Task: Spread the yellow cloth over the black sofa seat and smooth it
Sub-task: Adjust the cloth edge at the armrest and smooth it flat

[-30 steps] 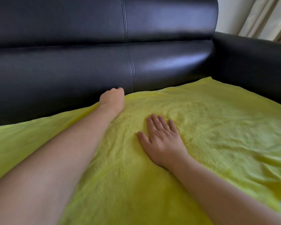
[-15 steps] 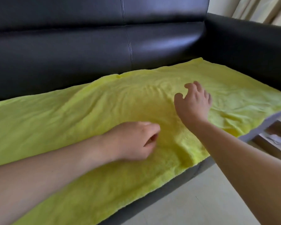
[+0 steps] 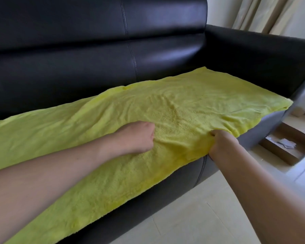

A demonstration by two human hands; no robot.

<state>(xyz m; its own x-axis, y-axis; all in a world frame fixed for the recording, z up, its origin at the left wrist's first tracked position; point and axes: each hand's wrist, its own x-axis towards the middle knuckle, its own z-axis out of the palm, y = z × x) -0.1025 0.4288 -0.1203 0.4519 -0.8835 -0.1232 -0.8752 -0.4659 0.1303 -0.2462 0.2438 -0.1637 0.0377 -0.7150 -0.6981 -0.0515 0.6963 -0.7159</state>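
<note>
Yellow fleece, head view only: the yellow cloth [image 3: 165, 110] lies along the seat of the black sofa [image 3: 95, 50], back edge against the backrest, right end reaching the armrest [image 3: 253, 50], front edge draped a little over the seat front.

The left hand [image 3: 139, 138] is closed into a fist on the cloth near the middle of the seat. Knuckles press down into the fabric; whether it pinches a fold inside the fist can't be told. Probably it's there as an anchor so the cloth doesn't slide.

The right hand [image 3: 218, 145] is at the front edge, fingers curled under and out of sight, clamped on the cloth hem where it hangs over the seat front. Likely tugging the edge toward the person to take out slack.

Ripples fan out from the middle of the cloth toward the back, so it isn't flat yet. The far right front corner is bunched slightly.

Spreading looks mostly done, smoothing in progress. Risk: pulling the front too hard could drag the back edge off the backrest.

Pale tiled floor [image 3: 201, 217] below, curtain [image 3: 262, 13] top right, and an open cardboard box [image 3: 289, 148] on the floor, well apart from the hands.
</note>
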